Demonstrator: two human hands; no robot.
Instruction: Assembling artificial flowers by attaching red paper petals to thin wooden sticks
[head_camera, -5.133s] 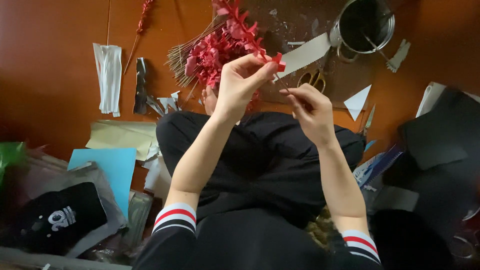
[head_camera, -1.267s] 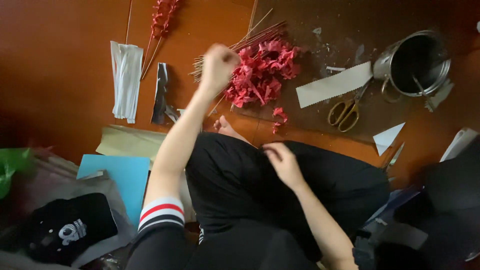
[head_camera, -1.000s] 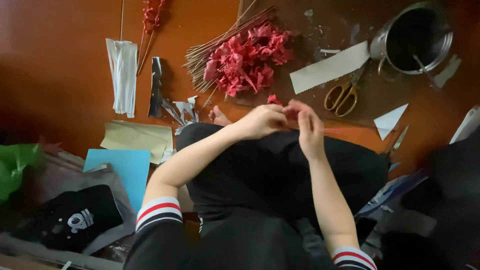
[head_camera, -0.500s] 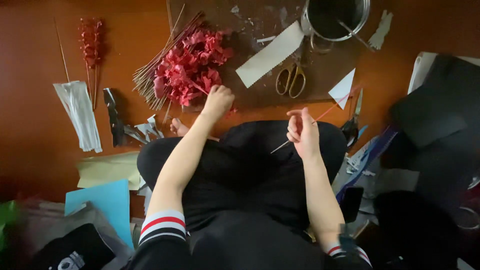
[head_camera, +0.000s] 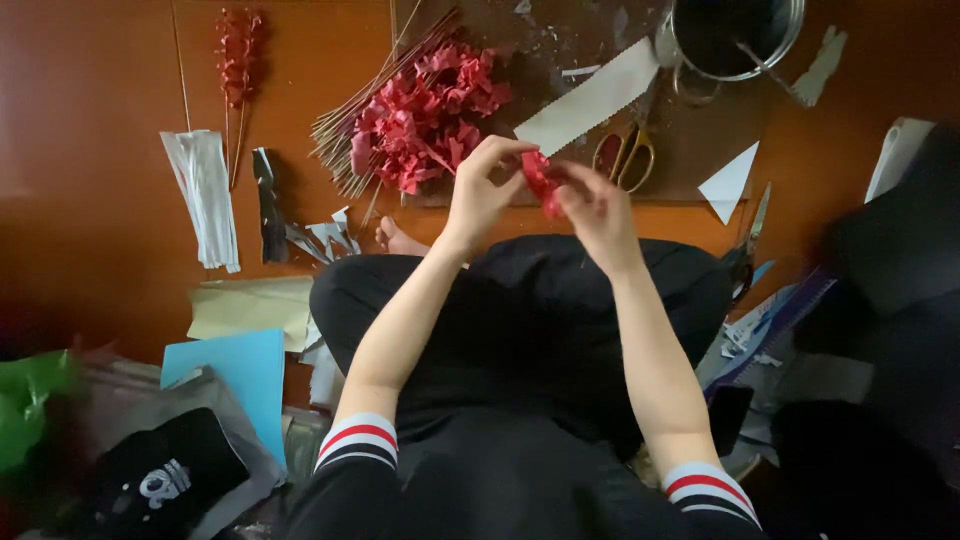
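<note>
Left edge, bottom: green bag (head_camera: 28, 400), black printed item (head_camera: 160, 480) on grey plastic, blue paper sheet (head_camera: 235, 375) just right of it. Upper left: white folded strip (head_camera: 205, 195) on the floor, finished red skewer (head_camera: 237, 60) above it.

Centre top: pile of red crepe flowers (head_camera: 425, 115) lying on a bundle of thin sticks (head_camera: 365, 105).

Left hand (head_camera: 480, 190) is now at centre frame, just below the pile; half a second ago it was reaching into the pile. Fingers pinched narrow on a red paper piece (head_camera: 540, 180).

Right hand (head_camera: 595, 205) has come in to meet it and touches the same red piece from the right; fingers curled close on it. Earlier it held a thin stick apart from the left hand; can't tell whether the stick is there now, it's hidden or blurred.

Right of the hands: white paper strip (head_camera: 590, 100), yellow-handled scissors (head_camera: 625, 155), metal pot (head_camera: 735, 35) at top, white paper triangle (head_camera: 730, 185).

Camera view shifted too: pile and pot sit further right in frame than before.
</note>
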